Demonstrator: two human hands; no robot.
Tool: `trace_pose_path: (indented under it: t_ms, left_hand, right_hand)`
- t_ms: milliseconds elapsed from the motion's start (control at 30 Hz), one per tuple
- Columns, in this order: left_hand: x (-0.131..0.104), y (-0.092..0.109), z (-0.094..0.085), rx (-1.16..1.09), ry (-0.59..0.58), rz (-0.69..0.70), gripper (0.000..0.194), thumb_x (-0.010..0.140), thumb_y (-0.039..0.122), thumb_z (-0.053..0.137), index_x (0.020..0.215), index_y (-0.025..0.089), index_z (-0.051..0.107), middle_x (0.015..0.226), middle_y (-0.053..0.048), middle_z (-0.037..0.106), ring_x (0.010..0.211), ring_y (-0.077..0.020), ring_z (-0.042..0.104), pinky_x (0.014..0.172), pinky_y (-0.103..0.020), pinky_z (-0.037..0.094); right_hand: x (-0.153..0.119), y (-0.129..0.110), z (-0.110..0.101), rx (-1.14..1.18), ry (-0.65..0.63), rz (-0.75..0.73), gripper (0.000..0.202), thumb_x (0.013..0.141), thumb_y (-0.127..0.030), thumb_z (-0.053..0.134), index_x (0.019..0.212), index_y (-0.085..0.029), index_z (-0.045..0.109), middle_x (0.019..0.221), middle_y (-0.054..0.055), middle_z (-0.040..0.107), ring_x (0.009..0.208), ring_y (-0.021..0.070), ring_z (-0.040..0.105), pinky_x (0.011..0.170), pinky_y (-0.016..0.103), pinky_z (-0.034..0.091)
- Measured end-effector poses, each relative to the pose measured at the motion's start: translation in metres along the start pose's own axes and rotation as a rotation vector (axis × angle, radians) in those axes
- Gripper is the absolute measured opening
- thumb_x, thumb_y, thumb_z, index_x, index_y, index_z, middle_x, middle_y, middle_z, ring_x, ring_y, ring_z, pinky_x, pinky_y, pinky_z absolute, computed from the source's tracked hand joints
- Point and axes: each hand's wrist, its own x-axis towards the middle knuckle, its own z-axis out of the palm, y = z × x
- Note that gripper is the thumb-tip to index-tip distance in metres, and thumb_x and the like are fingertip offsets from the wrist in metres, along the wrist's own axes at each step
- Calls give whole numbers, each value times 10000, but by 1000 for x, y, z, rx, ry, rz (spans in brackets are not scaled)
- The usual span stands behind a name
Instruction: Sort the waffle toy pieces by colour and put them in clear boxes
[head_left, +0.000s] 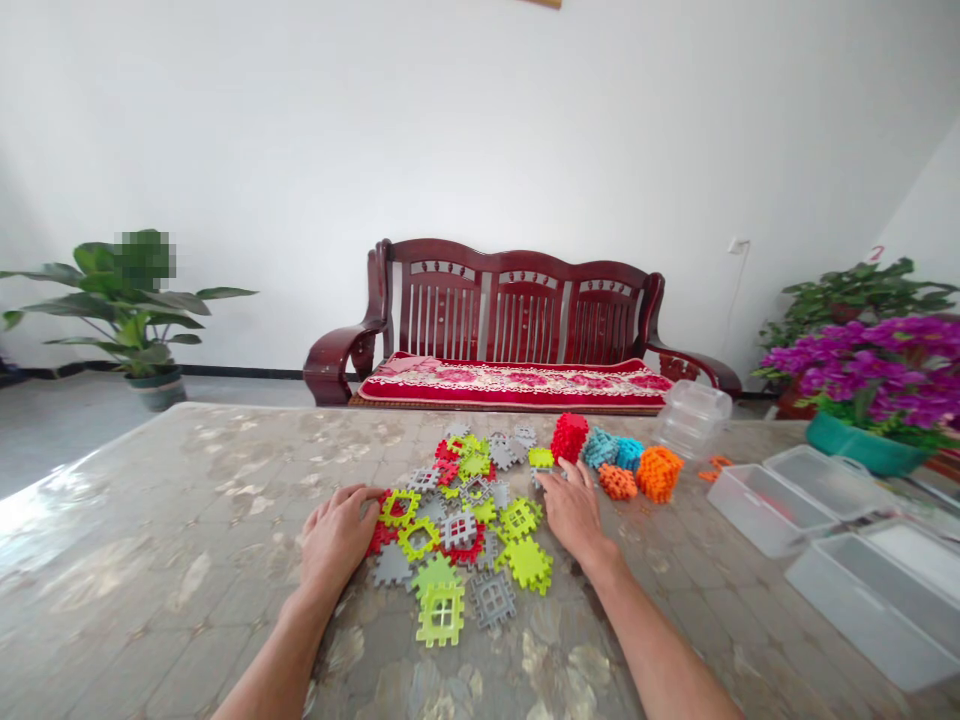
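A loose pile of flat interlocking plastic building pieces in lime green, grey and red lies between my hands. My left hand (339,532) rests on the table at the pile's left edge, fingers stretched out beside a green frame piece (400,508) and red pieces. On the right side my right hand (573,510) lies with its fingers apart, near a small grey piece and a green piece (540,457). Just beyond its fingertips stands a red block stack (570,437). Closest to me are a green window piece (440,614) and a grey window piece (493,600).
Blue pieces (628,453) and an orange cube-shaped cluster (660,474) sit right of the red stack. Clear plastic boxes (780,525) stand at the right, beside a teal flower pot (862,447). A wooden bench (525,300) is behind the table (225,560).
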Motion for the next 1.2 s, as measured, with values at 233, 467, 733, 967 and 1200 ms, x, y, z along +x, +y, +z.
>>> trace_pose_path:
  t_ms: [233,467,733,967,1200]
  left_hand:
    - [1,0,0,16,-12,-4,383,904,364,395,1128,347,704,1331,-8,620,1233,-258,544,1088,-445,344]
    - [0,0,0,8,-10,3,387,902,374,390,1125,347,706,1314,-14,627,1223,-270,551,1086,-454,345]
    - [0,1,-1,13,-3,-1,387,907,372,390,1128,345,706,1320,-12,624,1219,-259,554,1085,-444,346]
    - [0,1,0,10,-6,-1,380,905,362,398,1128,345,705,1320,-6,626,1231,-260,548,1091,-457,345]
    - [1,0,1,15,-4,1,381,905,364,391,1119,349,705,1317,-1,627,1225,-259,553,1090,-455,348]
  right_hand:
    - [1,0,-6,-1,-33,-14,366,804,-89,563,1058,-310,705,1008,26,738,1133,264,536,1057,458,320]
    - [2,-1,-8,66,-73,-16,333,840,-104,535,1115,-235,668,918,69,708,932,249,558,849,355,421]
    - [-1,-6,-16,326,21,-36,445,825,-71,534,1232,-236,608,951,43,703,965,235,552,915,376,427]
    - [-13,-15,-20,356,-40,-44,511,789,-96,555,1285,-216,569,1064,45,689,1024,222,560,960,372,423]
    - [-14,-26,-19,99,-140,133,549,819,-360,641,1328,-171,557,1142,119,686,1054,293,571,934,414,414]
